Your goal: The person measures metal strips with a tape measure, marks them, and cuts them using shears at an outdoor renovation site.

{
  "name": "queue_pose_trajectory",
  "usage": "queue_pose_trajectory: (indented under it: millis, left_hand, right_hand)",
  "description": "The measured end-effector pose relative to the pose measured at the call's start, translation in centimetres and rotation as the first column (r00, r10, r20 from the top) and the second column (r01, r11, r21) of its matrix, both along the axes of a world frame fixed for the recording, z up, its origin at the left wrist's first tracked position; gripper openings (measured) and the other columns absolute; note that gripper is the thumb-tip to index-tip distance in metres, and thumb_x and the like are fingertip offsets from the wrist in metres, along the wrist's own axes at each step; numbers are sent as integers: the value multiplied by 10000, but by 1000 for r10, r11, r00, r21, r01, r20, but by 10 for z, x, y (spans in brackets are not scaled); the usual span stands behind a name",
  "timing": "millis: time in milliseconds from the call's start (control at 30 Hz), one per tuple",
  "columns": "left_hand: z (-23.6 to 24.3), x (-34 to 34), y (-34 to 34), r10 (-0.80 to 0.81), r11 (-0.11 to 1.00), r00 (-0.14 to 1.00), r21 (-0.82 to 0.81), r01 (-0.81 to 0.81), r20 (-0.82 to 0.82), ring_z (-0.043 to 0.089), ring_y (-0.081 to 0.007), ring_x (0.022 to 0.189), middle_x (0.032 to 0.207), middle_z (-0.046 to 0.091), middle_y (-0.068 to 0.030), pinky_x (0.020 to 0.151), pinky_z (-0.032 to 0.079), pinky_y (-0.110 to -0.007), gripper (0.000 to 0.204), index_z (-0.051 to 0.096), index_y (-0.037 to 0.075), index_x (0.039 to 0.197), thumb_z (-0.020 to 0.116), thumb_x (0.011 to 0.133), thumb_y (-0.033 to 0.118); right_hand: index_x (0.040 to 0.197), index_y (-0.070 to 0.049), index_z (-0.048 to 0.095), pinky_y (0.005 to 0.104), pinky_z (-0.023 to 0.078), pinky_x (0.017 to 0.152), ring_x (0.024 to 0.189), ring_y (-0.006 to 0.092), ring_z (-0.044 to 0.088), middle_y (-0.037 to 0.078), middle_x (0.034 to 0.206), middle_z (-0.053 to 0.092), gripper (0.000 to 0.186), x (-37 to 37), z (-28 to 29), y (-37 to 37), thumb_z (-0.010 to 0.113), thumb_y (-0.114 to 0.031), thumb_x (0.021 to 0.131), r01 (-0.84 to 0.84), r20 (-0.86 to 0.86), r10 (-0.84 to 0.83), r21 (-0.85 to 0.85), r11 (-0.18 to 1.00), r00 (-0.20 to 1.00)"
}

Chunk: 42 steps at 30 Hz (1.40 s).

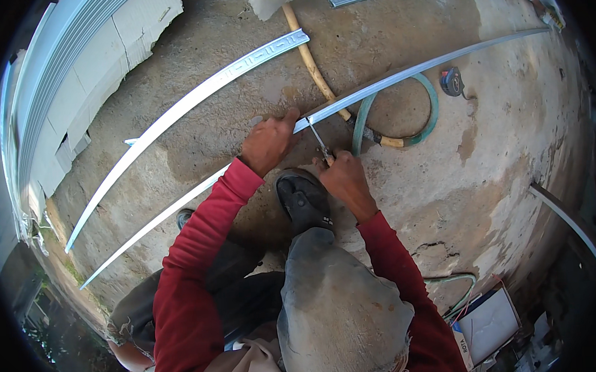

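Metal strip (373, 89), mid-frame, long axis rising lower left to upper right; left hand (268, 144), nearer, pinching it; right hand (346, 182), below, gripping slim tool (320, 138), tip at strip.

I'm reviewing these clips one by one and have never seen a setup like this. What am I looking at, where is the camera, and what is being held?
There is no machine here: a person in red sleeves works with bare hands. The single, upright picture comes from a fisheye camera on their head, looking down, so straight edges bend.

The left hand grips a long metal strip. The right hand holds a slim tool, its tip at that strip; its exact kind is hard to tell.

On the rough ground lie a second pale strip, a hose and a tape measure.
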State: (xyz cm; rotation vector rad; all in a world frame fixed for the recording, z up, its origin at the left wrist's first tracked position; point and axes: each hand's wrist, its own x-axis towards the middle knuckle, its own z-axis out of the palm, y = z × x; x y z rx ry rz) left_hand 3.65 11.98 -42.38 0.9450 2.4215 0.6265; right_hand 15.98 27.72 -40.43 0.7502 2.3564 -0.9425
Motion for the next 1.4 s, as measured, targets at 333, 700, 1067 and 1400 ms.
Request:
queue_pose_trajectory:
  millis: [333, 700, 1067, 1400]
  left_hand:
    - [12, -5, 6, -54, 986, 981, 167, 23, 189, 683, -367, 671, 765, 678, -224, 626, 528, -479, 468, 626, 38, 1245, 746, 875, 297]
    - [16, -26, 5, -146, 975, 897, 216, 59, 417, 646, -242, 667, 757, 662, -196, 671, 513, -410, 454, 667, -28, 1102, 791, 858, 334]
    - [33, -45, 4, -45, 991, 890, 135, -19, 455, 613, -270, 634, 705, 607, -220, 658, 500, -430, 433, 679, -27, 1048, 800, 779, 291]
    - [36, -40, 4, -118, 982, 921, 182, 53, 371, 620, -324, 636, 720, 600, -264, 637, 496, -444, 408, 648, -80, 1005, 767, 761, 225]
  right_hand:
    - [837, 21, 657, 560, 514, 759, 848, 496, 652, 281, 817, 670, 308, 20, -21, 3, 666, -284, 880, 82, -133, -74, 52, 995, 988]
    - [922, 43, 605, 555, 508, 719, 826, 512, 642, 294, 834, 663, 320, 27, 20, 11, 682, -267, 895, 60, -125, -81, -169, 984, 989]
    - [921, 48, 597, 567, 498, 745, 858, 523, 630, 299, 866, 661, 337, 26, 15, 0, 671, -280, 907, 96, -123, -124, -214, 972, 985]
    - [978, 50, 581, 578, 490, 771, 892, 535, 616, 325, 895, 652, 356, 0, 17, -6, 672, -286, 906, 95, -181, -131, -198, 976, 975]
